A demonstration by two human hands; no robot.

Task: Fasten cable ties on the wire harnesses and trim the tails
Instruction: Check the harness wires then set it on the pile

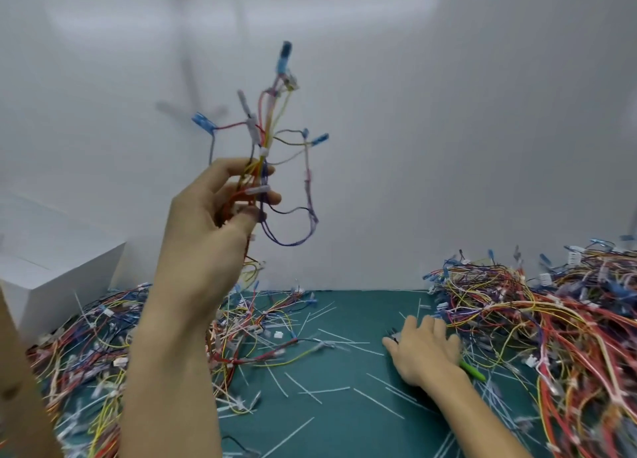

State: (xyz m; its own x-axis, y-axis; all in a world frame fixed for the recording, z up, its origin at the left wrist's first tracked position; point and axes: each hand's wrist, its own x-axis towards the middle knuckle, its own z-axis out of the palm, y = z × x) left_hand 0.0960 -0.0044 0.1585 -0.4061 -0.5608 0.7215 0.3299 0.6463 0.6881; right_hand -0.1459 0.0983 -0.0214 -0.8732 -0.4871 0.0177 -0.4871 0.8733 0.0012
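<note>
Upper centre: fingers of my left hand (206, 223) are clamping a multicoloured blue-tipped wire harness (266, 140) | lower right: my right hand (424, 352) is covering green-handled cutters (474, 370), grip unclear.

Bright, even light; faint blurred shadows on the white wall (448, 112); motion blur, wide-angle edge distortion.

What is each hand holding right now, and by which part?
The left hand grips a wire harness around its bundled middle. The right hand rests on a green-handled tool on the mat; whether it is gripped cannot be told.
</note>
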